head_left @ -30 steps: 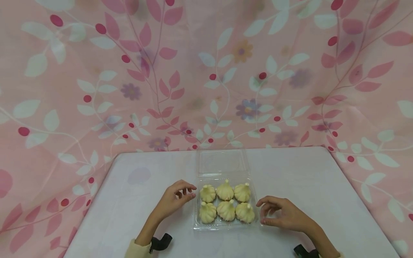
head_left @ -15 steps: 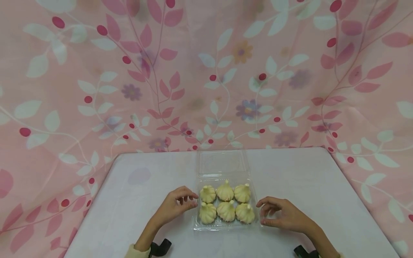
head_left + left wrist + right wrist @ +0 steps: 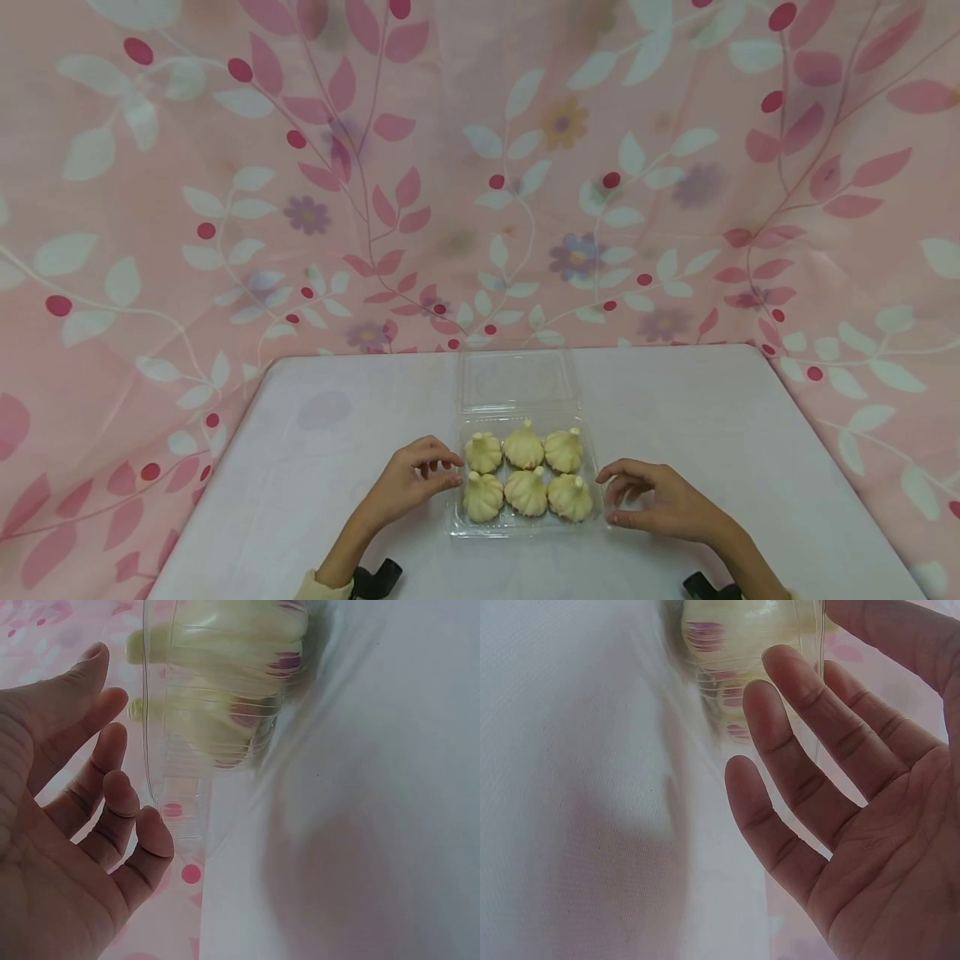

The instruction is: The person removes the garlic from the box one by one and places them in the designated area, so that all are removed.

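A clear plastic clamshell container [image 3: 517, 530] lies on the white table, its lid [image 3: 517, 381] folded back away from the person. Several pale yellow garlic bulbs [image 3: 526, 492] fill it in two rows, stems up; purple patches show low on the bulbs [image 3: 225, 652] in the left wrist view. At the container's left rim is my left hand [image 3: 411, 479], fingers loosely bent with nothing gripped. My right hand [image 3: 663, 502] is at the right rim, its fingers relaxed and spread around no object. Whether the fingertips of either hand touch the plastic, I cannot tell.
The white table [image 3: 360, 392] ends at a far edge just behind the lid. Beyond it and along both sides hangs a pink floral cloth [image 3: 450, 208]. A black device [image 3: 377, 578] is strapped at the left wrist, another black device [image 3: 708, 587] at the right.
My left hand has moved slightly toward the person and to the right, closer to the container's left rim. The right hand, container and garlic bulbs stay in place.
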Demonstrator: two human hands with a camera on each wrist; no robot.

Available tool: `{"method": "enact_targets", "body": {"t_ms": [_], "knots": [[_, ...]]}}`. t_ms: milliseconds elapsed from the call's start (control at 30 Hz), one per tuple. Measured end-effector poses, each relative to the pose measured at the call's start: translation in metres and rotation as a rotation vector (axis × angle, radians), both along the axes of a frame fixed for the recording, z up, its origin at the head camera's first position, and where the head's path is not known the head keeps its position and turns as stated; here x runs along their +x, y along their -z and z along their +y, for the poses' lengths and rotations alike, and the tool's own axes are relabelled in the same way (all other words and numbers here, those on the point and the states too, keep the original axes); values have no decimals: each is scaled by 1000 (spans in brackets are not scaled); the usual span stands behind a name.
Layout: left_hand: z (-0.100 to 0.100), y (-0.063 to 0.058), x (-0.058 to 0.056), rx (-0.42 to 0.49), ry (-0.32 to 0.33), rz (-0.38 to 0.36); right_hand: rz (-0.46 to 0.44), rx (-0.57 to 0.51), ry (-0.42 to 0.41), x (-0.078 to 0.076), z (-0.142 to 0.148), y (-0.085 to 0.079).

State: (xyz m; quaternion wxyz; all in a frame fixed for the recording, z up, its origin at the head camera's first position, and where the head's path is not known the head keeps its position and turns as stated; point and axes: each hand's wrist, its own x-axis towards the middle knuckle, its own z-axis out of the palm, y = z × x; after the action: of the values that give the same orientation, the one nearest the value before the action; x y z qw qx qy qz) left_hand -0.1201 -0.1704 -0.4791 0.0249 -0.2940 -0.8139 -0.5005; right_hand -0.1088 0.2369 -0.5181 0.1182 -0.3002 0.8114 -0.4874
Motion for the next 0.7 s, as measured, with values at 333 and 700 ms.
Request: {"method": "enact_targets", "body": {"t_ms": [333, 700], "knots": [[4, 0, -2, -17, 3, -6, 7, 0, -6, -1, 0, 0], [10, -1, -4, -47, 29, -4, -2, 7, 1, -1, -1, 0]]}}
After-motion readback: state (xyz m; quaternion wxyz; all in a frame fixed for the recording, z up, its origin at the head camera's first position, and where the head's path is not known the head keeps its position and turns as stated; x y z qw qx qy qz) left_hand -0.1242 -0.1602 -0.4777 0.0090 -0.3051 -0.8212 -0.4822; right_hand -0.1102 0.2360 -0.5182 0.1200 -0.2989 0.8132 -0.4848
